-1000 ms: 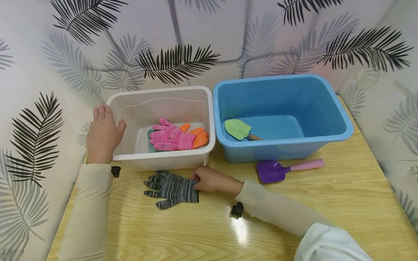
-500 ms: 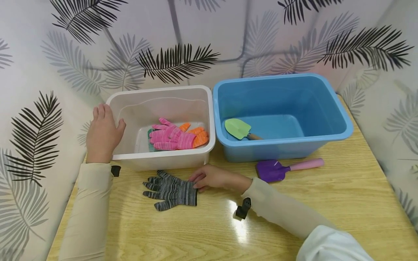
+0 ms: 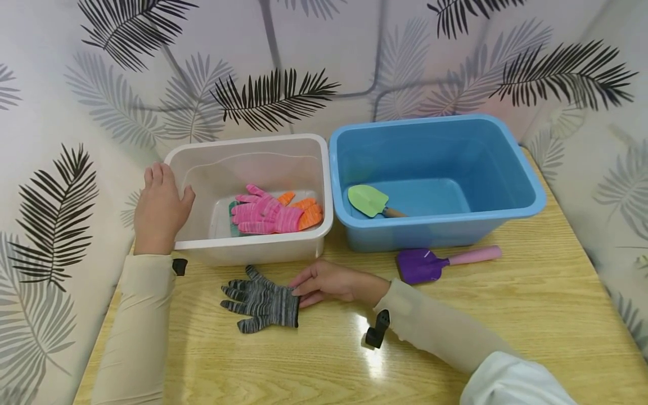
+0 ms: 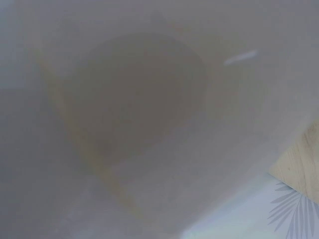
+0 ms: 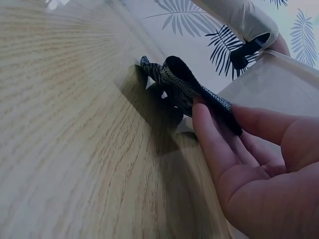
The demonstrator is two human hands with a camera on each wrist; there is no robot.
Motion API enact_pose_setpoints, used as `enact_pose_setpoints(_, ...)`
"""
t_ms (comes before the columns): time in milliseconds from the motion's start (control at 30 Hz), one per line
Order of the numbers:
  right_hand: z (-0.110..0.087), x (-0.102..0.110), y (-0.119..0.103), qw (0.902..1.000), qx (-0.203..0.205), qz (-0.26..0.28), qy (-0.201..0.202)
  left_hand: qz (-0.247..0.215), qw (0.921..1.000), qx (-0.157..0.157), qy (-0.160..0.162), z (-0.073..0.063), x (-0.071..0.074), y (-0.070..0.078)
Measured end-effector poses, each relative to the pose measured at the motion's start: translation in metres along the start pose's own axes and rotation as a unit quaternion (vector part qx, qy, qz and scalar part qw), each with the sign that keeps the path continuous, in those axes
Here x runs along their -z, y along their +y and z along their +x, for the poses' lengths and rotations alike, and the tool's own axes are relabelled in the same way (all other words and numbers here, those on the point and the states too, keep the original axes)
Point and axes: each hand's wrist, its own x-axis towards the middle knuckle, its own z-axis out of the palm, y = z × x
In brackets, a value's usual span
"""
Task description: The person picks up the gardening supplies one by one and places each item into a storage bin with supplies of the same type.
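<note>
My right hand (image 3: 329, 284) pinches the cuff of a grey-and-black striped knit glove (image 3: 263, 301) between thumb and fingers. In the right wrist view the cuff of the glove (image 5: 189, 87) is raised off the table, its finger end hanging lower. My left hand (image 3: 161, 208) holds the left rim of a white plastic bin (image 3: 253, 243), thumb on the inner side. Inside that bin a pink glove (image 3: 268, 212) lies over an orange glove (image 3: 309, 212) and something green (image 3: 234, 219), mostly covered. The left wrist view shows mainly a blurred pale surface close up.
A blue bin (image 3: 435, 218) stands right beside the white one, with a green-bladed trowel (image 3: 368, 201) inside. In front of it lies a small purple shovel with a pink handle (image 3: 422, 265). The wooden table (image 3: 283, 365) meets leaf-patterned cloth (image 3: 304, 50) behind and at the sides.
The right hand has shifted its hold on the glove's cuff. The glove has moved slightly left and its cuff has come up. The left hand and both bins stay put.
</note>
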Motion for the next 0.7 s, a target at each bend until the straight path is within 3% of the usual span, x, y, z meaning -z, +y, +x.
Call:
enact_pose_setpoints(300,0.0021,0.0012,0.005,0.9989,0.009,0.04,-0.026,0.002,1.0,0.0,0.002,-0.0003,-0.002,-0.0018)
enact_pose_setpoints(700,-0.0001,-0.0021,0.0028,0.9973,0.019,0.066,0.025,0.002,1.0,-0.002,0.001,0.0008,-0.004,-0.0036)
